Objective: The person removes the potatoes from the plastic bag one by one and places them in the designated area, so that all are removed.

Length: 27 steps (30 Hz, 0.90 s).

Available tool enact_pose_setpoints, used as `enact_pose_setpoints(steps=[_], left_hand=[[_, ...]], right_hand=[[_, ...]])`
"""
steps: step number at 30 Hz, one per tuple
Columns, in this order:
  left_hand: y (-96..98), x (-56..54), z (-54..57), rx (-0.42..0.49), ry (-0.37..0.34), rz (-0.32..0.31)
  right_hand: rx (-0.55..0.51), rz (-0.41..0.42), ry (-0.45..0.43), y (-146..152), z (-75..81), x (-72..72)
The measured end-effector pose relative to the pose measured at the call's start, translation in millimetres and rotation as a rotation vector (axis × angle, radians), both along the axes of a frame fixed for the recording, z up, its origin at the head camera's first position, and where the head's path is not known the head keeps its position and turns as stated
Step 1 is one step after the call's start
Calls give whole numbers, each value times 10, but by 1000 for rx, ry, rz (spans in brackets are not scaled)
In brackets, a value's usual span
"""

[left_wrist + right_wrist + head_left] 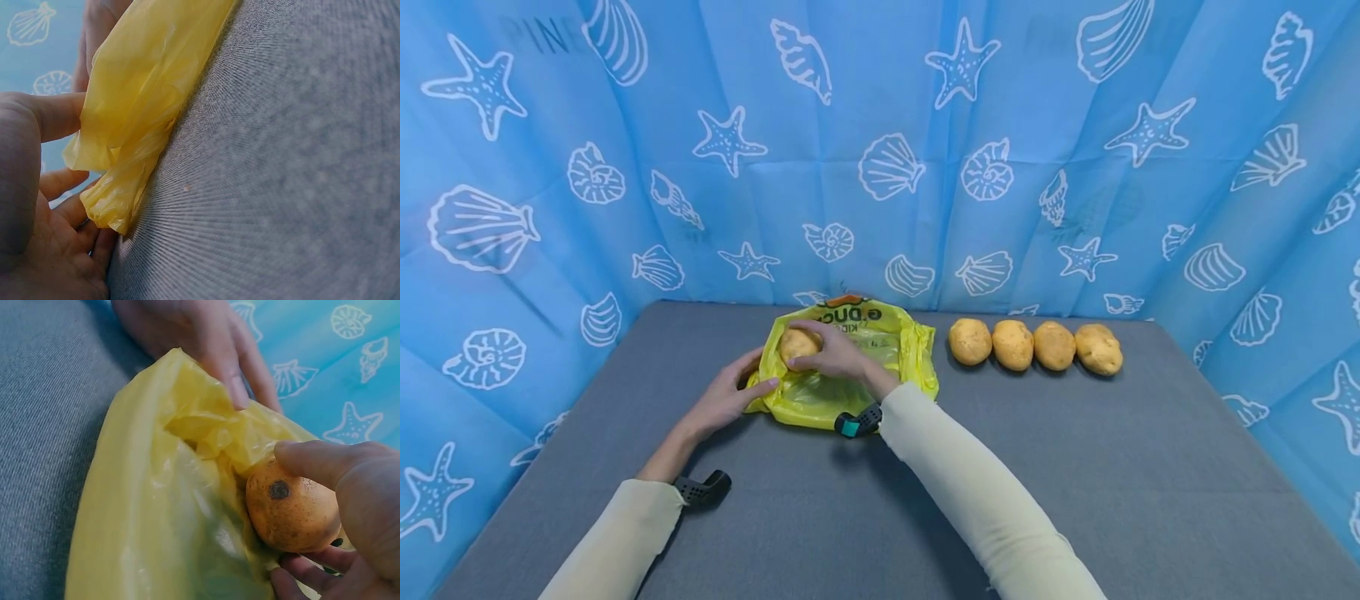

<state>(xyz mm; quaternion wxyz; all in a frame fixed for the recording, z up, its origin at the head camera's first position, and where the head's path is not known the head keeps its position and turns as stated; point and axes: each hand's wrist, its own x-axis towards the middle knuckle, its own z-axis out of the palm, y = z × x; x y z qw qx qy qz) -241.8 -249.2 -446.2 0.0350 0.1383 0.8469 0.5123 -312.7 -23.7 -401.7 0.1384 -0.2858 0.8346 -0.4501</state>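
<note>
A yellow plastic bag (880,350) lies on the grey table with its mouth spread wide. In the head view my right hand (838,354) grips a potato (797,346) inside the left part of the bag's mouth. The right wrist view shows that potato (294,509) between thumb and fingers, a dark spot on its skin. My left hand (730,396) holds the bag's left edge, its thumb over the rim. In the left wrist view its fingers (72,209) are behind a gathered, crumpled end of the bag (119,200).
To the right of the bag several potatoes (1013,344) stand in a row near the table's back edge. A blue curtain (880,225) with shells and starfish hangs behind and along both sides of the grey table (1075,500).
</note>
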Motion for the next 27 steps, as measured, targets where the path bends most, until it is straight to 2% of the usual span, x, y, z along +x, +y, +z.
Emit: enact_pose_setpoints(steps=[6, 10, 21, 27], left_hand=[[4, 10, 6, -8, 1, 3], [-5, 9, 5, -5, 14, -5], [-13, -12, -4, 6, 13, -11], [-9, -8, -5, -2, 26, -8]], right_hand=[[-119, 2, -80, 80, 26, 31], [-176, 33, -85, 157, 70, 58], [-281, 37, -121, 486, 225, 176], [-301, 25, -108, 731, 276, 247]])
